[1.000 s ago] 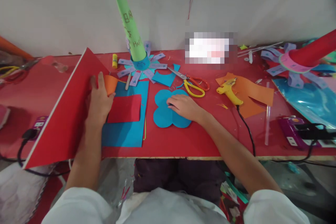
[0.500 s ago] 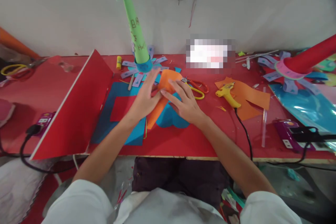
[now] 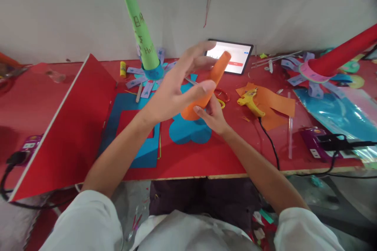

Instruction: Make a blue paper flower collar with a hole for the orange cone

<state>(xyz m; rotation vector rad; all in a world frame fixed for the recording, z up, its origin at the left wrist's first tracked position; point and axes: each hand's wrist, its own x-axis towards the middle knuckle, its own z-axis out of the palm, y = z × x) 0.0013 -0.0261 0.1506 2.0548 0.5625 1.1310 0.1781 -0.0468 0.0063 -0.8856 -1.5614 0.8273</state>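
Observation:
A rolled orange paper cone (image 3: 218, 72) is raised at a slant over the table, wide end low and narrow end up to the right. My right hand (image 3: 216, 115) grips it near the wide end, thumb in front and fingers behind. My left hand (image 3: 176, 90) is open beside the cone, fingers stretched out and thumb passing in front of its middle; whether it touches the paper I cannot tell. Beneath lies a blue paper shape with rounded lobes (image 3: 188, 131). Scissors with red and yellow handles (image 3: 221, 103) lie partly hidden behind my right hand.
A green paper cone (image 3: 141, 35) stands at the back left near a glue stick (image 3: 123, 69). A tablet (image 3: 246, 57) leans on the wall. Rightward are a yellow glue gun (image 3: 251, 102), orange paper (image 3: 279, 104) and a red cone (image 3: 347, 55). A red folded board (image 3: 70, 133) stands left.
The orange paper, earlier under both hands near the table, is now lifted as a cone. My left hand has opened and moved up and right; my right hand now grips the wide end.

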